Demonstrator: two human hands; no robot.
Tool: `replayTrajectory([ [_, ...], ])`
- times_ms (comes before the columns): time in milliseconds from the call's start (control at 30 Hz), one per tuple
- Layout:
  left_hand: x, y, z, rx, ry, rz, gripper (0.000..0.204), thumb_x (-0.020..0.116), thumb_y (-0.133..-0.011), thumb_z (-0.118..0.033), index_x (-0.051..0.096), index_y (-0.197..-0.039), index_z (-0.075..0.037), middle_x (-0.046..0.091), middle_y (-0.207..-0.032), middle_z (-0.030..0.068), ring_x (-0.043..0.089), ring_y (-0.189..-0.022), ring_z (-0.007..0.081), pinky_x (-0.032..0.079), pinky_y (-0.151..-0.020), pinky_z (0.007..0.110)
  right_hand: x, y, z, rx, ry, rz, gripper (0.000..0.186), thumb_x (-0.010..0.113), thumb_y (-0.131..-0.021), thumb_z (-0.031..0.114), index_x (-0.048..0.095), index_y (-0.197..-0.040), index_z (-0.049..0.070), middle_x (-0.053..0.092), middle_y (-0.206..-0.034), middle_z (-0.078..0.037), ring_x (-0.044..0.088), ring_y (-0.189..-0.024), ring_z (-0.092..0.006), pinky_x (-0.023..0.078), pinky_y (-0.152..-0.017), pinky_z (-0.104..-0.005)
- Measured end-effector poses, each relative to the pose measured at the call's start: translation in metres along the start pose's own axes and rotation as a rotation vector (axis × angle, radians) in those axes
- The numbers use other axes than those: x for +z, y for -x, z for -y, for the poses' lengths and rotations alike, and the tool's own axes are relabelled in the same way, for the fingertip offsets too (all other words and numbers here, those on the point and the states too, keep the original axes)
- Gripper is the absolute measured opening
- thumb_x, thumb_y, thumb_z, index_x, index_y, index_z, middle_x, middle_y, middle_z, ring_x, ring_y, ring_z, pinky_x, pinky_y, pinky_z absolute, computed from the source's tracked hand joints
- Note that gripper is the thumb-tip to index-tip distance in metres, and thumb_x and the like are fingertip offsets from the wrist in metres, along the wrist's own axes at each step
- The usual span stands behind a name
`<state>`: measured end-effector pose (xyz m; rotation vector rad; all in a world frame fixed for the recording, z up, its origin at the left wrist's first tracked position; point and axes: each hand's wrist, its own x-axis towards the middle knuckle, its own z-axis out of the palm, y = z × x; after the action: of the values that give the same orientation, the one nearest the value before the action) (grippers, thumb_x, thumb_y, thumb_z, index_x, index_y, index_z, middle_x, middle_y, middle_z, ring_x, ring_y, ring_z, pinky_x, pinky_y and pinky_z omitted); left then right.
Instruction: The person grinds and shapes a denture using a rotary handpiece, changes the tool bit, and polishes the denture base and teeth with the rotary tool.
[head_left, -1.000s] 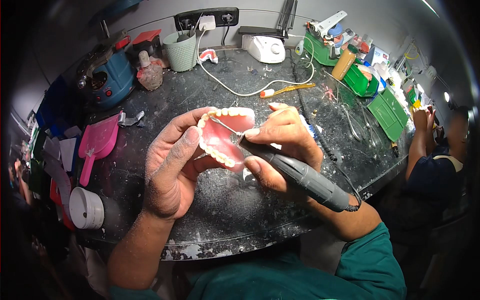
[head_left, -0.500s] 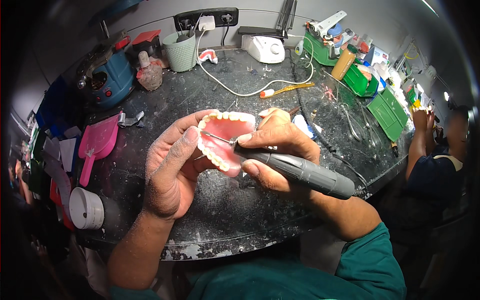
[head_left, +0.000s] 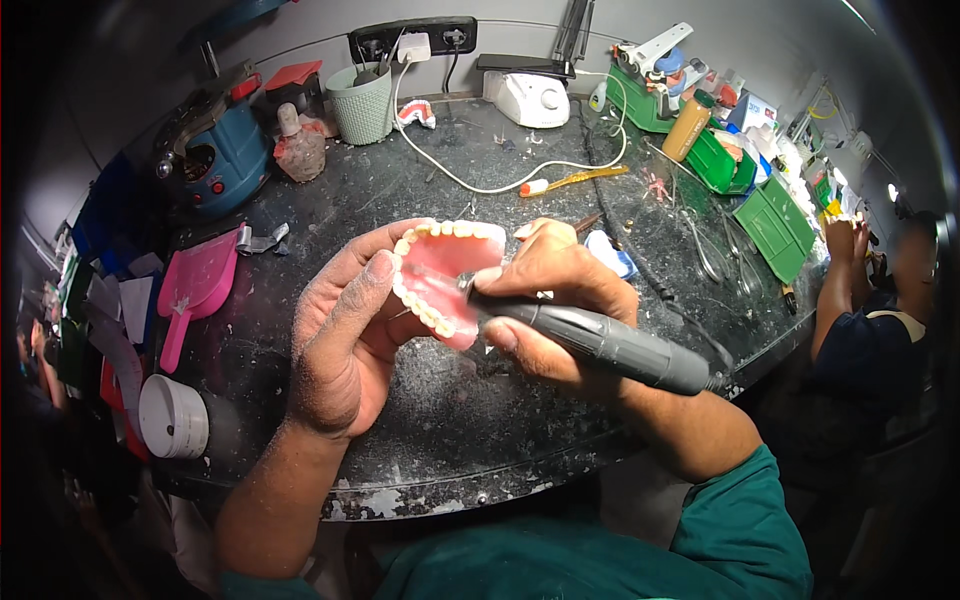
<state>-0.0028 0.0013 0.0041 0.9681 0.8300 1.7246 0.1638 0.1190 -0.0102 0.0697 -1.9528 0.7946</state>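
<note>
My left hand is closed on a denture with a pink base and a curved row of cream teeth, its thumb by the front teeth. Dust coats that hand's fingers and wrist. In my right hand is a dark grey rotary handpiece, gripped like a pen. Its thin bur reaches over the inner pink surface near the teeth and looks blurred; whether it touches cannot be told. Fingers of my right hand lie close to the denture's right edge. A cord leaves the handpiece's back end.
White dust marks the black bench. Left are a pink dustpan, a white tub and a blue machine. Behind are a cup, a white control box and a toothbrush. Green bins stand right, near another person.
The denture has shifted and tilted slightly in my left hand. The bur, sharp before, is now blurred. The handpiece's back end has risen a little.
</note>
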Motion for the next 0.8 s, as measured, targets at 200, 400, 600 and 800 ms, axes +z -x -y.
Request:
replayTrajectory([
  [200,0.0,-0.001,0.0003,0.023,0.105,-0.003,0.04,0.047,-0.101,-0.022,0.051,-0.13,0.006,0.063,-0.12,0.0197,0.068,-0.098,0.0215,0.06,-0.082,0.035,0.0036,-0.0046,0.0033,-0.068,0.089,-0.102,0.032,0.083,-0.069,0.009,0.071,-0.099,0.008,0.063,-0.077,-0.001,0.056,-0.071,-0.016,0.039,-0.075,-0.0296],
  [400,0.0023,-0.0022,-0.0013,-0.012,0.096,-0.064,0.044,0.046,-0.101,-0.027,0.05,-0.13,0.006,0.063,-0.121,0.0204,0.068,-0.098,0.0204,0.06,-0.083,0.032,-0.0002,-0.0044,-0.0014,-0.091,0.129,-0.067,0.032,0.084,-0.069,0.011,0.071,-0.099,0.01,0.062,-0.075,0.001,0.055,-0.07,-0.0148,0.038,-0.076,-0.0293],
  [600,-0.0021,-0.0022,-0.0033,-0.038,0.134,-0.091,0.044,0.045,-0.101,-0.027,0.05,-0.13,0.005,0.063,-0.123,0.0201,0.068,-0.099,0.0194,0.059,-0.084,0.032,0.0042,-0.0034,0.0,-0.046,0.137,-0.103,0.032,0.084,-0.069,0.011,0.072,-0.099,0.01,0.062,-0.075,0.002,0.055,-0.069,-0.0144,0.038,-0.076,-0.029],
  [800,-0.0021,-0.0017,-0.0026,-0.047,0.138,-0.118,0.044,0.046,-0.101,-0.028,0.052,-0.13,0.004,0.063,-0.123,0.0192,0.068,-0.098,0.0185,0.059,-0.084,0.031,0.0045,-0.0042,-0.0002,-0.066,0.148,-0.125,0.033,0.083,-0.069,0.011,0.071,-0.1,0.01,0.062,-0.075,0.002,0.055,-0.069,-0.0146,0.038,-0.077,-0.0297],
])
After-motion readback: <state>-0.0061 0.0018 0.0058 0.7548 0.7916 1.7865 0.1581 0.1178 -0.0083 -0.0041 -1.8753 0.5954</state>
